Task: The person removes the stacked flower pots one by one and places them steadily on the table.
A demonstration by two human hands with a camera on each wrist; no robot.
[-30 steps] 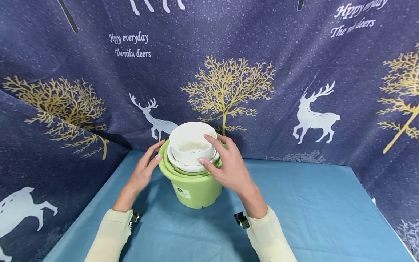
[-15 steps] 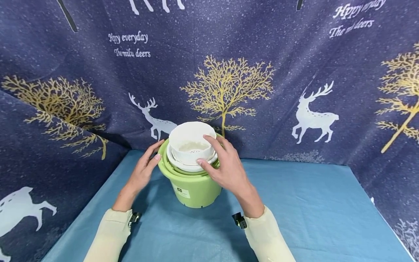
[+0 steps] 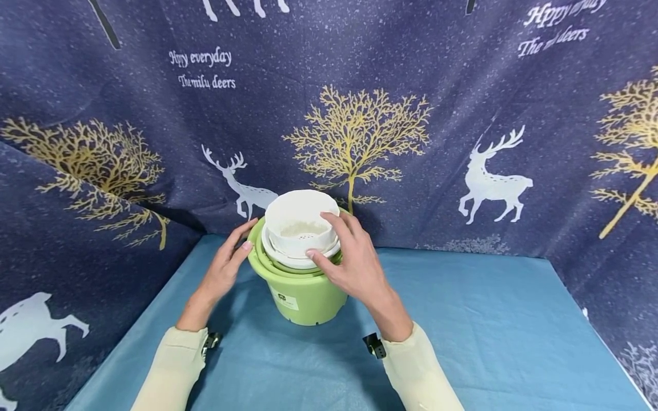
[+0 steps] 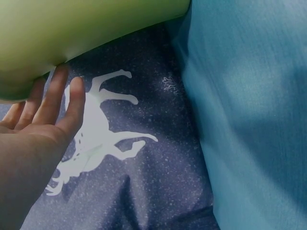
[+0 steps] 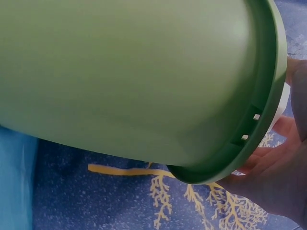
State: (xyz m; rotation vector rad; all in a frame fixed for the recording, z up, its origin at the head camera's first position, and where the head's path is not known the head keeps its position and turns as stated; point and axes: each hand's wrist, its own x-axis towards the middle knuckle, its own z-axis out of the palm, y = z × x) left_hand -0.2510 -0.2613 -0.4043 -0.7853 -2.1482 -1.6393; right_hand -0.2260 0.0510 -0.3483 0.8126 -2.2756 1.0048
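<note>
A stack of nested flowerpots stands on the table. Outermost is a light green flowerpot (image 3: pixel 319 299) with a pale label (image 3: pixel 285 301) and a wide rim. Within it are another green rim, a white rim (image 3: pixel 293 262) and, on top, a small white flowerpot (image 3: pixel 298 245) with holes in its base. My left hand (image 3: pixel 226 262) touches the green pot's left rim, thumb near the edge; in the left wrist view its extended fingers reach the pot's underside. My right hand (image 3: pixel 357 262) holds the white pot's right side, index finger at its rim and thumb low on its front.
A blue cloth (image 3: pixel 473 337) covers the table. Behind and to the left hangs a dark blue curtain (image 3: pixel 411 74) printed with deer and yellow trees, close behind the pots. Both wrists carry small black cameras.
My right thumb has slid slightly left along the front of the white pot, and the right wrist has shifted slightly left. The left hand and the stack stay in place.
</note>
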